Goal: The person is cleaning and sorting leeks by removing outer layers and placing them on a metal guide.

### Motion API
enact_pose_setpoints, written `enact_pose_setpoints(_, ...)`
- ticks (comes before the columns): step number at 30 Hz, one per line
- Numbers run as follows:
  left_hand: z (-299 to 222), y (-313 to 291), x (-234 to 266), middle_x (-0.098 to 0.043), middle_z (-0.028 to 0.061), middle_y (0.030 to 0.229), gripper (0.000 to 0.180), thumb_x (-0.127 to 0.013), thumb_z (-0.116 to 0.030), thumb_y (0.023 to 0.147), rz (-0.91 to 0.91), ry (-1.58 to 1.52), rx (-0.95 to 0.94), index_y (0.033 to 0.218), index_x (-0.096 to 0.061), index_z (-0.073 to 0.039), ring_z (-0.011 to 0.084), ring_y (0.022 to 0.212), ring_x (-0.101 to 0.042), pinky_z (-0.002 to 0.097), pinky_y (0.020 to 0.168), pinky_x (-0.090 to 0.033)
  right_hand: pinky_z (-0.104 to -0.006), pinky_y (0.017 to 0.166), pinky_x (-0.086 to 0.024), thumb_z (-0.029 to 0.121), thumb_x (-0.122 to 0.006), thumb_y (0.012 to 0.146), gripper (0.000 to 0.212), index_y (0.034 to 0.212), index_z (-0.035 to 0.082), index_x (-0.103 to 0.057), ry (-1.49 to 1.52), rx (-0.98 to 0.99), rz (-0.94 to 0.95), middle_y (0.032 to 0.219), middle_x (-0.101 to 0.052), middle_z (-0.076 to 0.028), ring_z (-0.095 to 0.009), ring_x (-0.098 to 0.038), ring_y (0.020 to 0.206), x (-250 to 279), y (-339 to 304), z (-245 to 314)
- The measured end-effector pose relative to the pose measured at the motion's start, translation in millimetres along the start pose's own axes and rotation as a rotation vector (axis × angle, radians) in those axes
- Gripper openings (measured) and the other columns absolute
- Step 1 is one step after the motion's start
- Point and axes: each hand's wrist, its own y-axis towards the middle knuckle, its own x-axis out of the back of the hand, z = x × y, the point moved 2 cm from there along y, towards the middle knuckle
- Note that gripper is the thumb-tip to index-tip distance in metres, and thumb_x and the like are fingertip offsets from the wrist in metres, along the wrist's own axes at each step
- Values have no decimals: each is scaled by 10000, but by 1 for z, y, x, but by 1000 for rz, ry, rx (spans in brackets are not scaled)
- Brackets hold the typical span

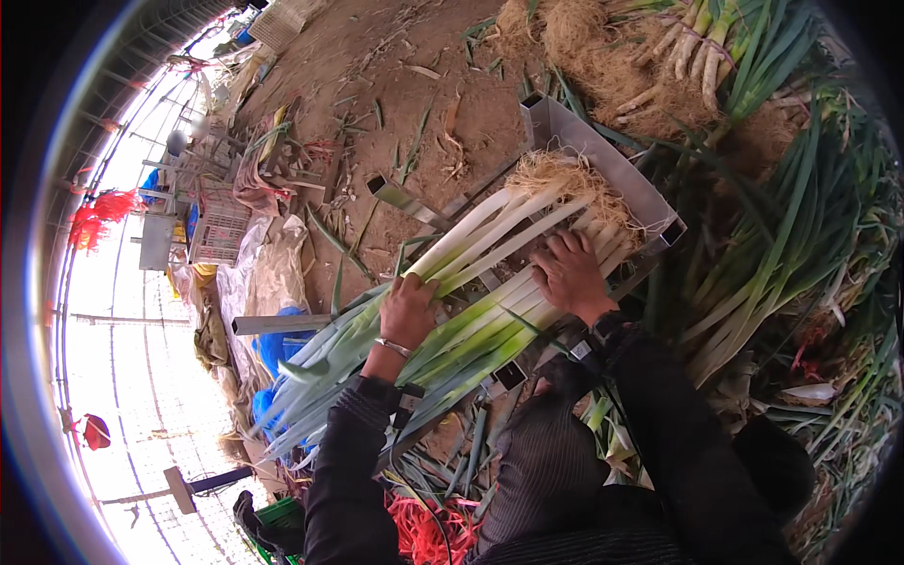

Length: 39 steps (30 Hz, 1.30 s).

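Long green onions (490, 315) lie slantwise across a metal frame, their white stalks at the upper right and green leaves running to the lower left. Their stringy roots (565, 179) rest against an upright metal plate (612, 155). My left hand (408, 309) is closed around stalks where white turns to green. Farther right, my right hand (572, 273) curls its fingers over the white stalks nearer the roots; its fingertips are partly hidden. A gap shows between the stalks under my left hand and those under my right.
Piles of green onions (772, 245) fill the right side, with a rooted bundle (697, 52) at the top. Red plastic strips (428, 527) lie near my legs. Crates (218, 226), sacks and blue plastic stand at the left beside a wire wall. Leaf scraps litter the dirt floor (377, 56).
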Motion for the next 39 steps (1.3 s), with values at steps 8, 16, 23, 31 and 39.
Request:
enact_pose_setpoints(8, -11, -11, -38, -641, 63, 957, 369, -753, -195, 711, -24, 11, -1, 1068, -701, -119, 283, 946, -591, 401, 804, -500, -454, 1041, -321, 246, -592, 831, 442, 1249, 107, -552, 74, -30, -133, 1097, -551, -97, -279, -477, 1163, 8, 3, 3)
enact_pose_setpoints(16, 6, -1, -24, -711, 99, 965, 313, -734, -208, 785, 86, -222, 83, 1079, -720, -103, 303, 878, -653, 391, 826, -513, -464, 1022, -343, 242, -599, 831, 542, 1352, 121, -512, 31, -19, -81, 1162, -498, -104, -266, -500, 1118, 7, 4, 5)
enact_pose_setpoints(23, 29, 16, -17, -728, 87, 938, 320, -706, -195, 856, 367, -576, 197, 1151, -694, -71, 122, 862, -654, 305, 802, -513, -464, 1022, -349, 198, -599, 823, 623, 1430, 191, -460, 42, -36, -135, 1159, -466, -102, -264, -504, 1102, 6, 2, 5)
enact_pose_setpoints(31, 41, 18, -23, -697, 66, 1079, 331, -667, -152, 906, 466, -748, 177, 1200, -646, -1, 132, 983, -629, 304, 901, -491, -466, 1003, -360, 181, -608, 813, 682, 1466, 214, -413, 30, -31, -146, 1166, -452, -103, -265, -514, 1075, 6, 1, 4)
enact_pose_setpoints(39, 19, 6, -31, -666, 92, 1170, 455, -687, -197, 895, 525, -896, 112, 1315, -575, -62, 172, 1047, -623, 323, 934, -482, -479, 986, -363, 176, -616, 817, 670, 1458, 216, -422, 94, -56, -159, 1198, -461, -128, -288, -500, 1098, 6, 1, 4)
